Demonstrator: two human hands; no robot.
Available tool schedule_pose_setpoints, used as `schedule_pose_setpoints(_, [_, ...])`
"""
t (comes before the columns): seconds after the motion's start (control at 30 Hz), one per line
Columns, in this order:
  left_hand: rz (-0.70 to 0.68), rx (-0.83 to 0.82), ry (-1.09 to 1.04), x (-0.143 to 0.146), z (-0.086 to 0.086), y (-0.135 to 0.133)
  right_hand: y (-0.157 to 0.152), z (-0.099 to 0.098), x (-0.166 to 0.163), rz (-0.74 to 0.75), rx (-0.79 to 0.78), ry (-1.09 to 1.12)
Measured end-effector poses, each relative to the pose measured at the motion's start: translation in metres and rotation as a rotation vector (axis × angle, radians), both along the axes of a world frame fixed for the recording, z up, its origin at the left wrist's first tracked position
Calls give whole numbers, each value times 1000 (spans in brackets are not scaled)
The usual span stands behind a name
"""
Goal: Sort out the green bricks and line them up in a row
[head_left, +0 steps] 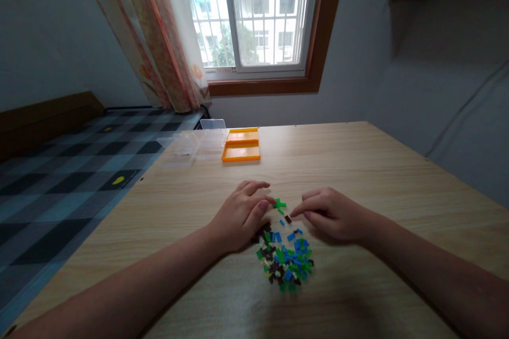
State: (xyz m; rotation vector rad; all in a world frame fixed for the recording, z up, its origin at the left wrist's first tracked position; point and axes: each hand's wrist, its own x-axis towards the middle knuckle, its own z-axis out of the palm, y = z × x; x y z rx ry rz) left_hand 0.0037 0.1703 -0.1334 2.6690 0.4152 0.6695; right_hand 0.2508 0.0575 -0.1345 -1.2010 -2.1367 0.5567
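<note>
A heap of small building bricks (pixel 289 262) in blue, green, dark brown and pale colours lies on the table between my forearms. My left hand (pixel 243 214) rests at its upper left with fingers spread, one fingertip touching a few green bricks (pixel 280 204). More dark brown bricks (pixel 263 232) lie partly hidden beside that palm. On the right, my right hand (pixel 332 213) has its index finger stretched out, its tip at a single dark brown brick (pixel 288 219). The other fingers of that hand are curled. Loose blue bricks (pixel 291 237) lie between the hands and the heap.
An orange two-part tray (pixel 241 159) stands at the far left of the wooden table (pixel 358 164). Clear plastic boxes (pixel 178 151) sit left of it near the edge. A bed with a checked cover (pixel 75 169) adjoins the table's left side; a window is beyond.
</note>
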Motion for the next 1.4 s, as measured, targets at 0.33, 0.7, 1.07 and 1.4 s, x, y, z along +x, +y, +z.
schedule_pose_setpoints(0.33, [-315,-28,21,0,13,-12,0,-1,1,181,-119,127])
schedule_pose_setpoints(0.7, [-371,58,114,1,10,-16,-3,6,-2,245,-140,26])
schedule_pose_setpoints(1.07, [-402,64,107,1,12,-21,-3,11,2,209,-146,-12])
schedule_pose_setpoints(1.4, [-340,83,79,0,8,-17,-1,13,5,199,-176,6])
